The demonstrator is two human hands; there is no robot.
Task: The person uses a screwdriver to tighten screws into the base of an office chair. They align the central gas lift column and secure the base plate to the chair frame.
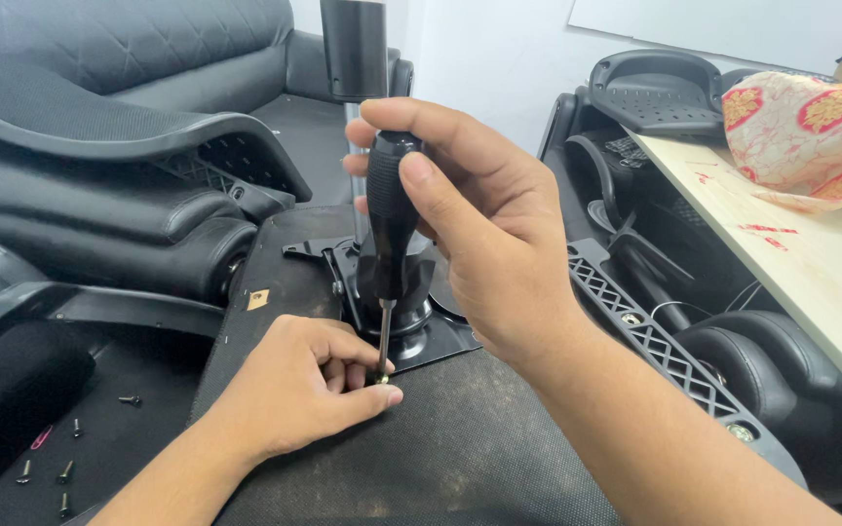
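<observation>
**Screw going into the chair base plate**

So the right hand (484, 229) is wrapped tight around the black handle of a screwdriver (389, 219), standing it nearly upright with the tip down on a small screw (382, 378). That screw sits at the front edge of the black metal mechanism plate (411, 326) on the upturned chair seat (440, 438). The left hand (304, 385) is just below the plate, fingertips pinched together around the screw and the shaft tip, keeping it steady.

Looks to me like the screw is just being started. Next it probably needs straight downward pressure so the tip doesn't slip off.

No actual containers anywhere. Spare black screws (62, 474) just lie loose on the dark surface far left of the plate. A patterned cloth bundle (811, 131) sits on the wooden table (811, 273) to the plate's right.
</observation>
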